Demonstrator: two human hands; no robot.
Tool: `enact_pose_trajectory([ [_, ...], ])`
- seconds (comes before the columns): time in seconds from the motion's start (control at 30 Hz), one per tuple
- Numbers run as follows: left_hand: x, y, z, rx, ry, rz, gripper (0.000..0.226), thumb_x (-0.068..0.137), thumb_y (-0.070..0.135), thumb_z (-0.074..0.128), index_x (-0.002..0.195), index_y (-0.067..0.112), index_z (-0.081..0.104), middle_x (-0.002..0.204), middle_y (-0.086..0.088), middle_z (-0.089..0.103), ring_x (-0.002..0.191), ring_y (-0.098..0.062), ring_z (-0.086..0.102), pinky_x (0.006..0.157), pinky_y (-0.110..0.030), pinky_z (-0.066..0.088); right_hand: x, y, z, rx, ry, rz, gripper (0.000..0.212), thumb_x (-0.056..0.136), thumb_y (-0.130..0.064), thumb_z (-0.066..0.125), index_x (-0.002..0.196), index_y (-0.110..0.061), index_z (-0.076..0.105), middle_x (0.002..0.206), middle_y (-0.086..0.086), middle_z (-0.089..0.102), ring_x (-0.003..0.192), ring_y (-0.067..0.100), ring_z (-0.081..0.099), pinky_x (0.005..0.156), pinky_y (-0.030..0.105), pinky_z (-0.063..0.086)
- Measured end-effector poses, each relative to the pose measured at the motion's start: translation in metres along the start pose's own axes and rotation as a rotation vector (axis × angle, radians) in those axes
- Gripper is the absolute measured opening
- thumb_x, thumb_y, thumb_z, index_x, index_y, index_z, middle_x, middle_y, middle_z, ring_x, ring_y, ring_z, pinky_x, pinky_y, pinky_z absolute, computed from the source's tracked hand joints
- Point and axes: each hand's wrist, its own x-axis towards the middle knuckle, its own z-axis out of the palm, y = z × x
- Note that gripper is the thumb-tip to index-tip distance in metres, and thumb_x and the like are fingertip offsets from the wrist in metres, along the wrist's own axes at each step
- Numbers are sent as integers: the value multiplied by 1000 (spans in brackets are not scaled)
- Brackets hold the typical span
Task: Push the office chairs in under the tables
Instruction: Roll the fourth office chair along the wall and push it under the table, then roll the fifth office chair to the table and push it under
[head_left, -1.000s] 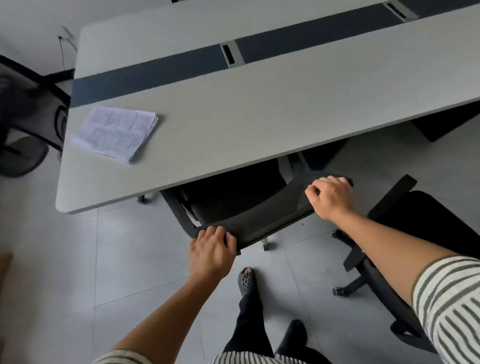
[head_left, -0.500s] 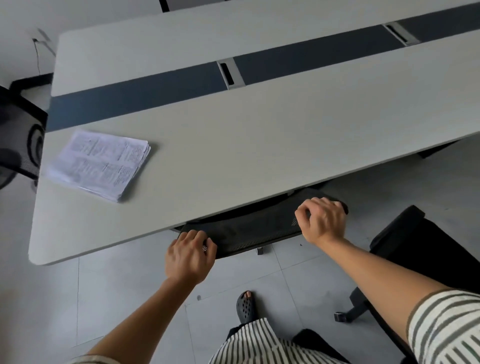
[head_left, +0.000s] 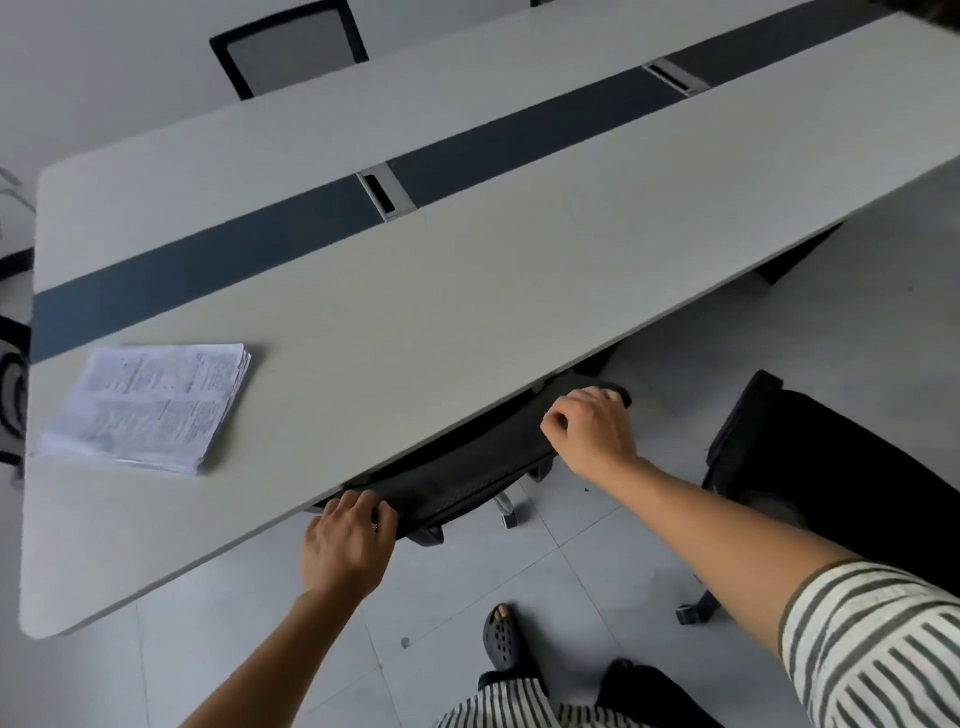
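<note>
A black mesh office chair (head_left: 467, 478) is tucked under the long grey table (head_left: 467, 291); only the top of its backrest and one caster show past the table's near edge. My left hand (head_left: 345, 545) grips the left end of the backrest top. My right hand (head_left: 589, 434) is curled over the right end. A second black office chair (head_left: 831, 478) stands out on the floor to my right, behind my right forearm, with its seat away from the table.
A stack of printed papers (head_left: 150, 405) lies on the table's near left. A dark strip with cable grommets runs down the table's middle. Another mesh chair (head_left: 291, 49) stands at the far side. My sandalled foot (head_left: 501, 639) is on the tiled floor.
The chair has rolled forward under the table with both hands on its backrest; the seat, visible a second ago, is now hidden beneath the tabletop. My view has moved closer to the table.
</note>
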Motion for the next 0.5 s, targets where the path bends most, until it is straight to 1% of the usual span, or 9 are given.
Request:
enact_pose_trajectory([
  [0.07, 0, -1, -1, -41, -49, -18, 24, 90, 30, 39, 77, 21, 57, 81, 0, 59, 76, -22, 51, 68, -33, 40, -24, 3, -11, 89, 19, -30, 36, 81, -33, 41, 73, -14, 70, 82, 2, 71, 90, 27, 64, 88, 38, 42],
  [0.13, -2, 5, -4, -81, -107, -21, 23, 91, 25, 39, 73, 20, 53, 78, -3, 57, 74, -24, 53, 68, -37, 46, -59, 14, -26, 204, 5, -37, 25, 84, -29, 53, 91, -14, 72, 107, 0, 70, 109, 21, 60, 87, 33, 43],
  [0.17, -5, 12, -6, -98, -126, -5, 23, 91, 23, 40, 72, 19, 51, 76, -5, 57, 71, -25, 53, 66, -38, 47, -79, 22, -33, 266, -25, -2, 22, 84, -29, 57, 95, -16, 71, 111, -2, 69, 110, 17, 59, 83, 29, 45],
  [0.2, -9, 22, -8, -115, -127, 25, 22, 91, 22, 41, 72, 20, 52, 76, -5, 58, 70, -25, 53, 63, -38, 46, -99, 33, -41, 321, -61, 54, 20, 85, -30, 58, 95, -19, 70, 107, -5, 70, 103, 14, 62, 80, 28, 48],
  [0.27, -23, 54, -14, -165, -74, 110, 13, 90, 22, 49, 85, 20, 61, 88, -1, 62, 76, -23, 57, 62, -33, 42, -143, 58, -60, 398, -108, 187, 18, 83, -35, 57, 89, -23, 69, 91, -9, 73, 86, 8, 67, 75, 32, 54],
  [0.33, -43, 95, -17, -241, -28, 224, 14, 88, 22, 55, 96, 19, 66, 96, 4, 64, 86, -21, 60, 65, -31, 42, -186, 88, -79, 421, -69, 296, 16, 82, -34, 58, 86, -23, 69, 81, -10, 72, 78, 4, 67, 72, 31, 55],
  [0.37, -54, 117, -16, -301, -49, 267, 14, 88, 21, 56, 97, 19, 66, 95, 6, 66, 86, -18, 63, 65, -31, 46, -208, 103, -89, 418, -33, 354, 13, 83, -30, 61, 88, -22, 70, 80, -10, 72, 77, 5, 67, 70, 31, 55],
  [0.43, -75, 162, -9, -443, -180, 350, 13, 88, 20, 57, 97, 20, 66, 86, 7, 70, 80, -10, 66, 69, -34, 54, -251, 130, -111, 399, 80, 447, 14, 85, -26, 63, 93, -18, 71, 79, -10, 71, 75, 7, 68, 68, 30, 56],
  [0.5, -95, 206, 5, -478, -288, 475, 13, 87, 22, 57, 95, 20, 67, 80, 9, 71, 76, -3, 65, 71, -34, 56, -289, 152, -131, 366, 219, 495, 15, 85, -26, 63, 92, -17, 72, 78, -9, 71, 72, 5, 66, 65, 22, 55],
])
